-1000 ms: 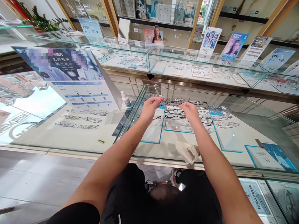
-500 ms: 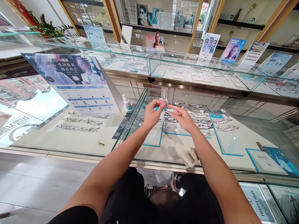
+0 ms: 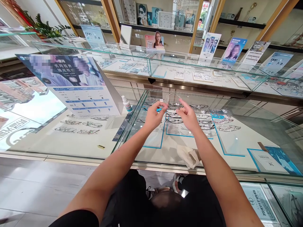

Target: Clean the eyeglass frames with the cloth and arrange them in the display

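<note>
right-hand fingers (image 3: 185, 106) have been drawn away, parted, seemingly empty; to their left, thin eyeglasses (image 3: 168, 99) are pinched by the left-hand fingers (image 3: 163, 110), pointed near-upright above them.

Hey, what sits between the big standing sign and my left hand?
In the head view, a small white bottle and the glass case's edge are between the standing sign and your left hand.

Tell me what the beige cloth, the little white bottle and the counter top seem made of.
Beige cloth: probably fabric, matte, judging by its loose folds.
White bottle: likely smooth plastic, given its opaque body and nozzle-like top.
Counter top: apparently clear, glossy glass, with greenish edges and eyeglasses showing through.
</note>
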A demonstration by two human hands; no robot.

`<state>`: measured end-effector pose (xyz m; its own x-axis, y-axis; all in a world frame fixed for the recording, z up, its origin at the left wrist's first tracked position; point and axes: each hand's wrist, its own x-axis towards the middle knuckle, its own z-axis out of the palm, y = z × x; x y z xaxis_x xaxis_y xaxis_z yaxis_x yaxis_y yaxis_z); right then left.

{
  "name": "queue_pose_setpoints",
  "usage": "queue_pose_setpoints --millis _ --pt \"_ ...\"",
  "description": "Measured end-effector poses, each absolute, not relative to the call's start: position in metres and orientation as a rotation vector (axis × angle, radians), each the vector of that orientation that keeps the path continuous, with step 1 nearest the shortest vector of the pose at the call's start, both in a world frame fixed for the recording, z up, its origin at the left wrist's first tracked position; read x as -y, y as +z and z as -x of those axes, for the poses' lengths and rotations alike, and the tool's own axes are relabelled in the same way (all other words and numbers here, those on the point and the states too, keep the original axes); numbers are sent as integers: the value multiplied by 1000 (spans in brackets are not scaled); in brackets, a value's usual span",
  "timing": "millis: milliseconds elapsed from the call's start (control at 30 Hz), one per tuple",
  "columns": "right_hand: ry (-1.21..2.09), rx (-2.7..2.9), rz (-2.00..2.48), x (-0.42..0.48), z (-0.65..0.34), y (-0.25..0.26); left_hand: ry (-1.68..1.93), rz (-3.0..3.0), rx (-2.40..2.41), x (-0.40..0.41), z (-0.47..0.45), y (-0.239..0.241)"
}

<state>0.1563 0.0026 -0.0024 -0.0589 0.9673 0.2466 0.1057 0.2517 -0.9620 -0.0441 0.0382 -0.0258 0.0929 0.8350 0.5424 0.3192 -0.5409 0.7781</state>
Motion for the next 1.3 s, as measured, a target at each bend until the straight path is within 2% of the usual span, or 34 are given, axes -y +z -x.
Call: queue_pose_setpoints --millis 200,500,767,1033,1300 --pt "877 1343 1048 -4 -163 3 1327 -1989 -1155 -37 45 -26" --pt "897 1480 1067 -3 -155 -6 1357 -1812 -1029 -41 43 -26" --pt "614 1739 1092 -9 -150 -21 1327 -1673 -887 -42 39 -31" --pt "654 1727 1077 -7 -149 -24 1212 -1435 -815 -40 43 -25" --pt "722 1634 1138 -5 -147 -24 1225 -1551 -852 -39 43 -21"
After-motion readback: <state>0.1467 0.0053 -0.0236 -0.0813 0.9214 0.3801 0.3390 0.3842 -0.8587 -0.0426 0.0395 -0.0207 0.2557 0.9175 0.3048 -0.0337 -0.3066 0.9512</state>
